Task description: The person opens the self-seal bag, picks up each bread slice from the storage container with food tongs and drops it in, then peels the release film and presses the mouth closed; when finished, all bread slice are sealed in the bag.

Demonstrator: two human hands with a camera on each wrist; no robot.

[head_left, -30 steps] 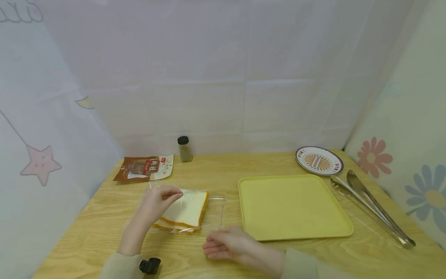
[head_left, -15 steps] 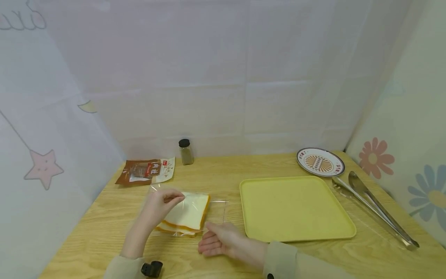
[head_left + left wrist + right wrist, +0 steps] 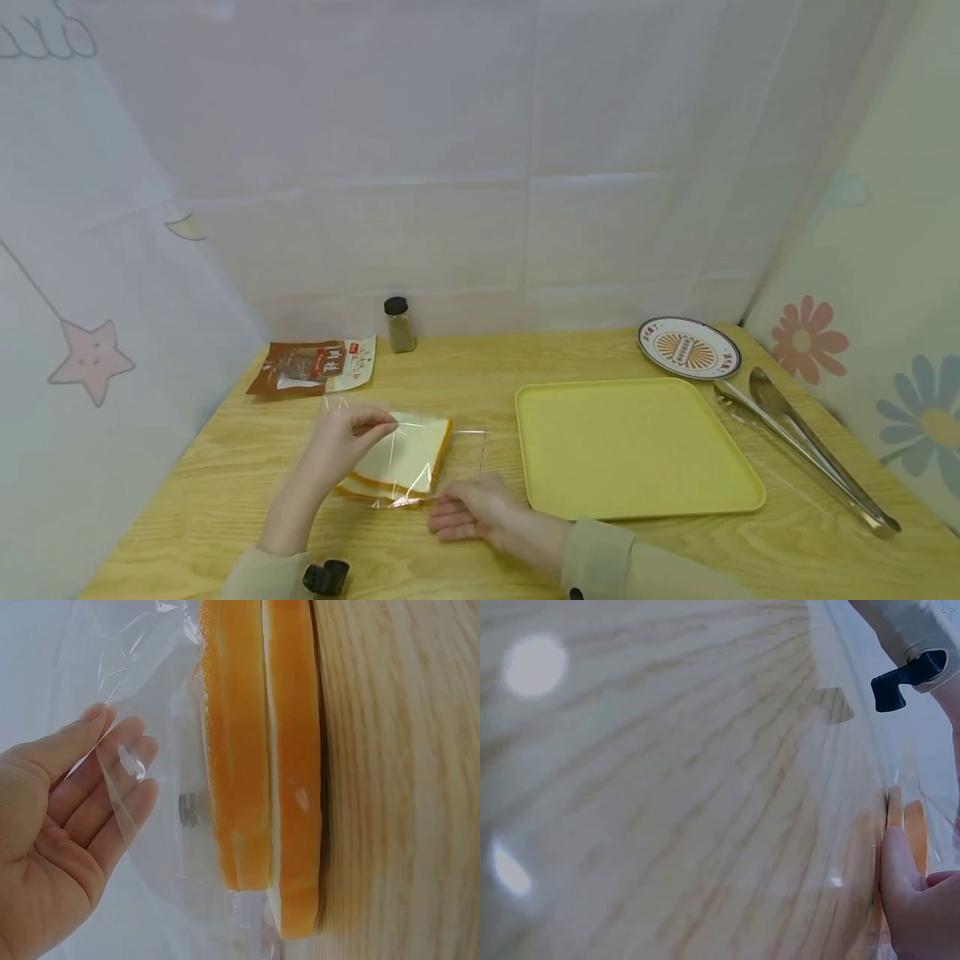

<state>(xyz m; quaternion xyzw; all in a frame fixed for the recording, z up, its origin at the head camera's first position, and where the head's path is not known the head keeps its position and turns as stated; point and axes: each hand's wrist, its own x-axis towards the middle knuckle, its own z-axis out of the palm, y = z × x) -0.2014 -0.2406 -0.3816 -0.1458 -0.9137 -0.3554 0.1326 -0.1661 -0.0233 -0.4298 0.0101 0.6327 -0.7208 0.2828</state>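
Behind the work area, a pale fabric backdrop [image 3: 480,208] forms the far wall. The wood-grain table [image 3: 465,375] extends before it and supports all the items listed here. A rectangular yellow tray [image 3: 637,450] lies flat on the table, right of centre. Metal tongs [image 3: 772,398] lie diagonally to the right of the tray, heads at the far end. Left of the tray, a sheet of clear film [image 3: 467,454] extends over the bread and past its right side, stopping short of the tray. A brown and white packet [image 3: 311,368] lies at far left. A round printed plate [image 3: 690,348] is positioned at far right, beyond the tray. The bread [image 3: 416,450], two visible slices stacked and slightly offset, lies flat left of centre, near of the packet; whether the film encloses or merely covers it cannot be determined. The left hand [image 3: 345,442] is above the stack's left side, pinching the raised film between thumb and fingertip; its other fingers are loosely bent. The right hand [image 3: 480,510] is at the stack's near right corner, beside the film; whether its fingers grip the film cannot be determined. A black-capped jar [image 3: 401,330] stands upright at the far edge, right of the packet.
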